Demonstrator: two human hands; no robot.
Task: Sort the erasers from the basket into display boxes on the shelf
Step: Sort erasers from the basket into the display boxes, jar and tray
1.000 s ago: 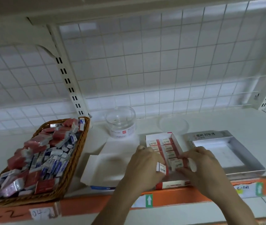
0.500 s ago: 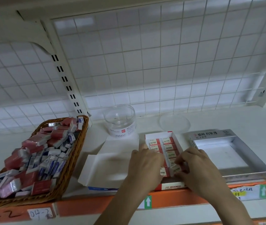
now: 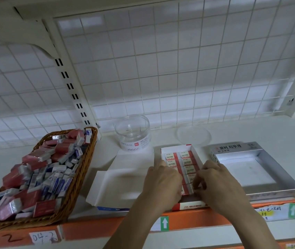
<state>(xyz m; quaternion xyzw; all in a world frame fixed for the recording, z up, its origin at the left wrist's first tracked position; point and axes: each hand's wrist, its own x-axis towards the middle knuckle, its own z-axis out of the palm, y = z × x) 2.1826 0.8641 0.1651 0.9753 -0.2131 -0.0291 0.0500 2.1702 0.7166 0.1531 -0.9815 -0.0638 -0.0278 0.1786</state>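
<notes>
A red display box (image 3: 176, 147) sits at the shelf's front edge, with red-and-white erasers (image 3: 185, 158) lined up in two columns inside. My left hand (image 3: 161, 182) lies over the left column, its fingers curled on the nearest red eraser (image 3: 186, 189). My right hand (image 3: 220, 186) is at the box's near right corner, where its fingertips pinch an eraser in the right column; my fingers hide most of it. The wicker basket (image 3: 82, 173) at the left is heaped with several loose red, white and blue erasers (image 3: 40, 177).
An open white box (image 3: 121, 186) lies flat between basket and red box. A silver display box (image 3: 251, 177) stands to the right, nothing in it. Behind are a clear jar (image 3: 133, 133) and its lid (image 3: 193, 135), then a wire grid wall.
Both hands have sunk lower with their erasers, from above the box's near end down into its last row.
</notes>
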